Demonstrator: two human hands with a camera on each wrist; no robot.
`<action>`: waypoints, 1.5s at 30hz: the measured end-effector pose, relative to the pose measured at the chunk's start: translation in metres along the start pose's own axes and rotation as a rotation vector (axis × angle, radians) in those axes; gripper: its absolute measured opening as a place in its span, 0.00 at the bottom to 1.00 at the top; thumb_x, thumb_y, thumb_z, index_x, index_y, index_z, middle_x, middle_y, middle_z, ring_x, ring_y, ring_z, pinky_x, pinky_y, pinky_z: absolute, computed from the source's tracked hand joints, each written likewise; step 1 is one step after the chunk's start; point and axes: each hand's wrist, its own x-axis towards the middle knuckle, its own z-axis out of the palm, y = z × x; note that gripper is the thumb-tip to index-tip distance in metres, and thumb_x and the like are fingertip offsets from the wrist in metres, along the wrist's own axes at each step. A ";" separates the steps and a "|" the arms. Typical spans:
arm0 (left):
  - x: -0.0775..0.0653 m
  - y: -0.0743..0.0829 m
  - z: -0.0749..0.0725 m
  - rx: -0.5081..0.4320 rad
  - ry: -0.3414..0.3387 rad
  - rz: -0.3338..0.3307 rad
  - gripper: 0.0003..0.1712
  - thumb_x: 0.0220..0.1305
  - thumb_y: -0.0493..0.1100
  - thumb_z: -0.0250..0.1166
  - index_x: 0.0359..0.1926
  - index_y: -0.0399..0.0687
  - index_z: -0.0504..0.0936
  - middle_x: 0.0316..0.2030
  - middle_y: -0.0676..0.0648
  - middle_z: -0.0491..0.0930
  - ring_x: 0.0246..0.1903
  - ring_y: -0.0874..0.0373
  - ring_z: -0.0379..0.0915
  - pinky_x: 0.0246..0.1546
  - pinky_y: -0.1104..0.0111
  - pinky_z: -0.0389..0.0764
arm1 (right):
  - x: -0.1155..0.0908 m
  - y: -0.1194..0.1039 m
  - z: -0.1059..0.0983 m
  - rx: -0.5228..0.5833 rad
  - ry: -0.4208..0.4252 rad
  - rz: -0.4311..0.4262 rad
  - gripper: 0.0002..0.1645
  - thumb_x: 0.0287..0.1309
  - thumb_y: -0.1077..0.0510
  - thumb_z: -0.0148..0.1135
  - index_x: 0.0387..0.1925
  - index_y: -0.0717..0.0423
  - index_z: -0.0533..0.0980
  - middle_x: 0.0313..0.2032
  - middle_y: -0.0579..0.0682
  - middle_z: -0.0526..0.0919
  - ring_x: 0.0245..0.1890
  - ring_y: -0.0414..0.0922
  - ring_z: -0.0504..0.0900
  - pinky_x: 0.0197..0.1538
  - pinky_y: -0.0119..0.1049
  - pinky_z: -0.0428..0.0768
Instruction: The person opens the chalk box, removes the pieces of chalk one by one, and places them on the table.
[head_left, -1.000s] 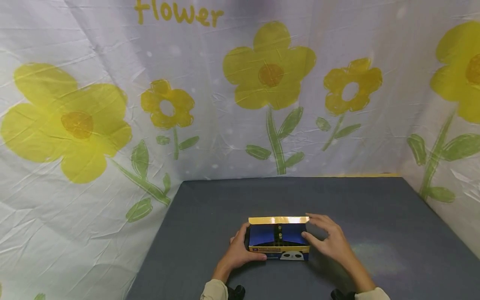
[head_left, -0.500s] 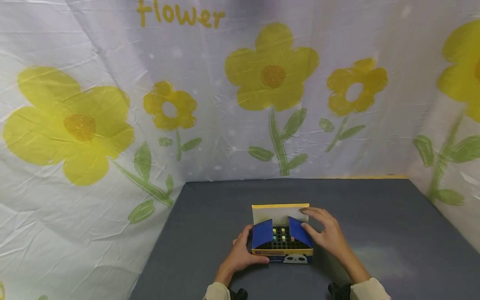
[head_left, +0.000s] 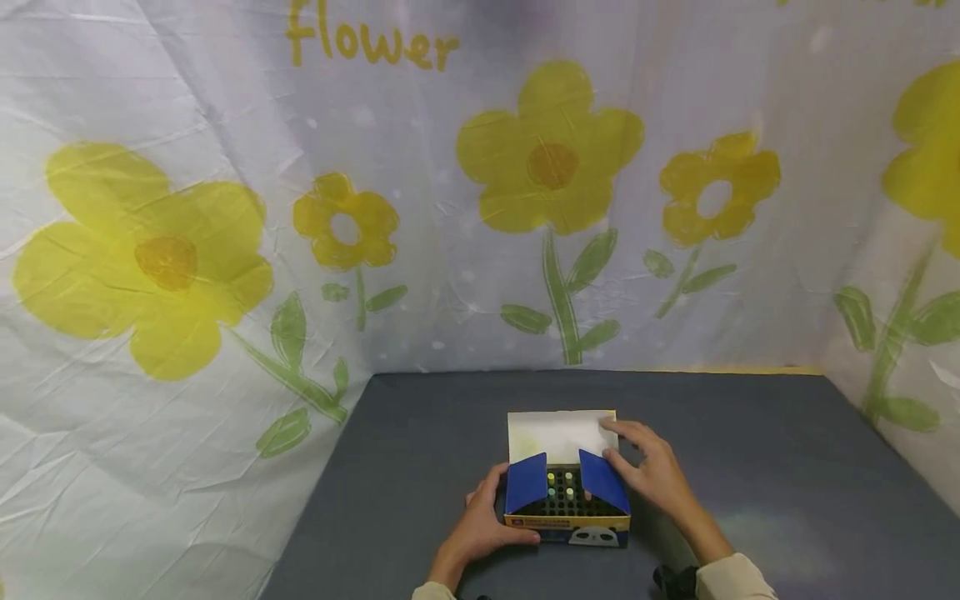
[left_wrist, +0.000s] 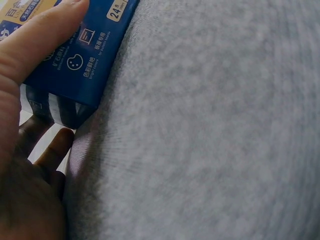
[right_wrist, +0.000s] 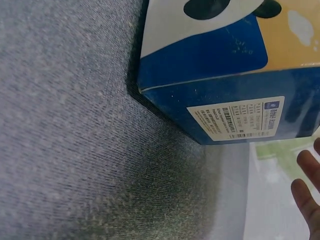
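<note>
Box (head_left: 567, 532) sits on the grey surface (head_left: 420, 442), between both hands; lid (head_left: 558, 435) stands up at the back, pale inside showing; left flap (head_left: 528, 483) and right flap (head_left: 602, 482) parted in the middle, both slanting over the box ends; coloured sticks (head_left: 569, 493) show in the black rack (head_left: 561, 507) between them; opening looks mostly done, flaps not folded fully back, no stick in view lifted out; left hand (head_left: 483, 520) clamped round the box's left end, thumb along the front; right hand (head_left: 656, 471) at the back right corner, thumb and fingers apart, fingertips at the lid's edge, thumb at the right flap, exact contact too small to tell.
</note>
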 end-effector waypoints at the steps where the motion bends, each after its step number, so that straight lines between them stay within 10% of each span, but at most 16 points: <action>1: -0.001 0.000 0.001 0.002 -0.003 -0.005 0.65 0.37 0.61 0.86 0.75 0.70 0.59 0.74 0.41 0.62 0.68 0.35 0.56 0.56 0.34 0.69 | -0.001 0.001 0.001 0.002 -0.006 0.007 0.29 0.53 0.66 0.75 0.59 0.54 0.81 0.54 0.58 0.85 0.49 0.56 0.83 0.41 0.51 0.82; 25: -0.003 -0.002 0.001 -0.021 -0.006 -0.011 0.65 0.37 0.60 0.86 0.75 0.73 0.59 0.74 0.40 0.62 0.67 0.35 0.56 0.55 0.34 0.70 | -0.003 0.013 0.008 0.168 -0.189 0.242 0.25 0.68 0.57 0.65 0.65 0.47 0.77 0.61 0.56 0.82 0.49 0.51 0.84 0.44 0.39 0.82; 45: 0.000 0.000 -0.001 -0.013 -0.010 -0.028 0.64 0.36 0.61 0.86 0.74 0.75 0.59 0.73 0.42 0.63 0.66 0.37 0.56 0.55 0.34 0.70 | -0.003 0.010 0.006 0.247 -0.239 0.342 0.24 0.73 0.56 0.58 0.67 0.53 0.75 0.68 0.62 0.75 0.63 0.64 0.77 0.55 0.55 0.81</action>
